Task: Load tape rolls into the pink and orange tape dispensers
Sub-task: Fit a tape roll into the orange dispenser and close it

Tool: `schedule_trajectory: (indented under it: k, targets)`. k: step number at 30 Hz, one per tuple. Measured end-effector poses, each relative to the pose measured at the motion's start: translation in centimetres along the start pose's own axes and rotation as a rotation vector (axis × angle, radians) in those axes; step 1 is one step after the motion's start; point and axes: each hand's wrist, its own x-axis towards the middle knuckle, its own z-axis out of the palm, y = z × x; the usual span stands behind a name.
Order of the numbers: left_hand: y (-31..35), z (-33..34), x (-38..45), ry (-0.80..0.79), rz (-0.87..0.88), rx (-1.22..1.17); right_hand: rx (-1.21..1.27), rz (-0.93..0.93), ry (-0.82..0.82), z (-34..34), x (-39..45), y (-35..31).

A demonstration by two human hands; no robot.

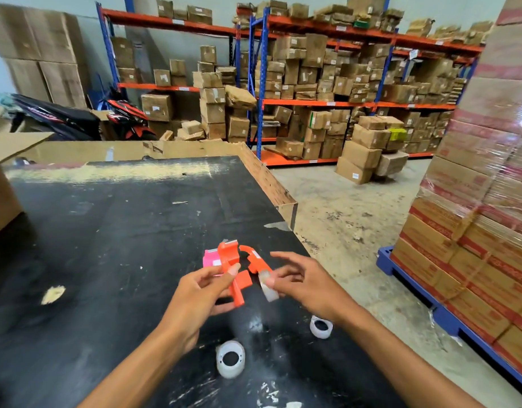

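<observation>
Warehouse: far racking stacked with cardboard boxes, a shrink-wrapped pallet at right, a black scuffed bench filling the near left and centre. Both hands work above the bench's near right part. The left hand is closed around the orange tape dispenser, thumb on its upper face and fingers curled underneath; the pink tape dispenser sits just behind and left of the orange body, seemingly pinched in the same grip, though contact is partly hidden. The right hand has fingers loosely spread, thumb and forefinger nipping a small translucent piece at the end of the orange curved arm; cannot tell if that arm is joined to the main body or loose. Two tape rolls lie flat on the bench, untouched: the bigger roll near, below and between the wrists, the smaller roll just under the right wrist. Likely handling: the dispensers look like thin moulded plastic, light, stiff, liable to crack if flexed hard, with a metal cutter edge at the top far end best kept clear of fingers; grip the flat sides. The rolls look light, rigid at the core and tacky at the outer wrap; best pinched through the centre hole and the rim. Neither dispenser appears loaded so far.
</observation>
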Motion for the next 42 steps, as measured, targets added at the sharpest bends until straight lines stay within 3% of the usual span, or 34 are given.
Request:
schedule_trajectory:
  k: [3,11,18,23,26,32,34,36,38,42]
  targets:
    - [0.2,0.0,-0.4,-0.025,0.006,-0.018,0.304,0.001,-0.021,0.5,0.3,-1.3]
    - [0.8,0.7,-0.7,-0.084,-0.004,-0.108,0.426,-0.046,-0.061,1.8,0.7,-1.1]
    - [0.9,1.2,-0.8,-0.061,-0.012,-0.137,0.356,-0.068,-0.002,2.0,1.3,-1.4]
    - [1.2,1.1,-0.8,0.073,-0.001,-0.158,0.044,-0.018,0.203,-0.2,5.4,0.1]
    - [1.1,1.5,-1.1,0.159,-0.002,-0.153,-0.396,0.036,0.096,-0.5,8.1,3.6]
    - [1.1,3.0,-2.9,0.288,-0.031,-0.12,-0.709,-0.02,-0.073,1.0,9.6,4.9]
    - [1.0,3.4,-3.6,0.31,-0.032,-0.124,-0.533,-0.01,-0.083,1.0,9.3,4.9]
    - [0.9,3.7,-4.3,0.335,-0.026,-0.131,-0.166,0.017,-0.099,0.4,7.9,4.0]
    - [0.7,4.0,-4.7,0.344,-0.025,-0.128,0.163,0.038,-0.213,-0.4,5.8,2.5]
    - [0.1,5.5,-5.2,0.323,-0.044,-0.138,0.367,0.005,-0.37,-2.3,1.4,0.3]
